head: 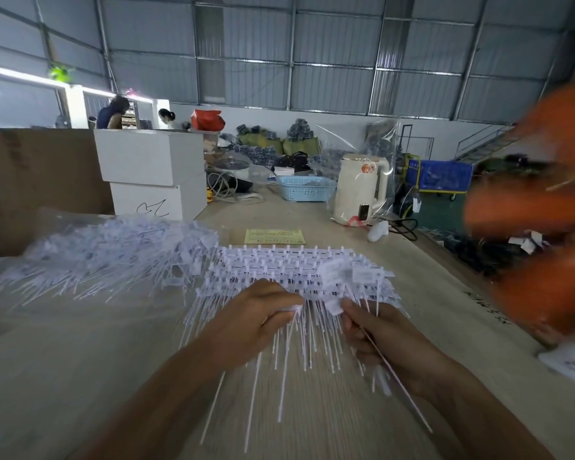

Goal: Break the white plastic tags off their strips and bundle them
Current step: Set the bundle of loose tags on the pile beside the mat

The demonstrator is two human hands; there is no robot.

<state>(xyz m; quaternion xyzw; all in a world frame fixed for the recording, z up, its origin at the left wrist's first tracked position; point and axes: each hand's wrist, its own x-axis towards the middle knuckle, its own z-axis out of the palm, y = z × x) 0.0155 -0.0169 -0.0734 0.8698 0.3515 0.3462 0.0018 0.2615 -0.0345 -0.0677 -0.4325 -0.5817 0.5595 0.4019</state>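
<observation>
Both hands' fingers pinch white tags (299,273) — printing blurred; yellow label (275,236) unreadable

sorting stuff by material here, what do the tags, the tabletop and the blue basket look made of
Tags: white plastic, thin and slightly translucent, with long stiff tails, moulded in joined rows.
Tabletop: pale wood-grain streaks and a matte look, probably laminate or veneered board.
Blue basket: likely moulded plastic, light blue, with lattice holes in its wall.

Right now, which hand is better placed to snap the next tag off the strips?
The right hand, probably. It already pinches a loose tag's stem beside the strips and its fingertips sit at the tag heads, while the left hand grips the strip edge, steadying it.
</observation>
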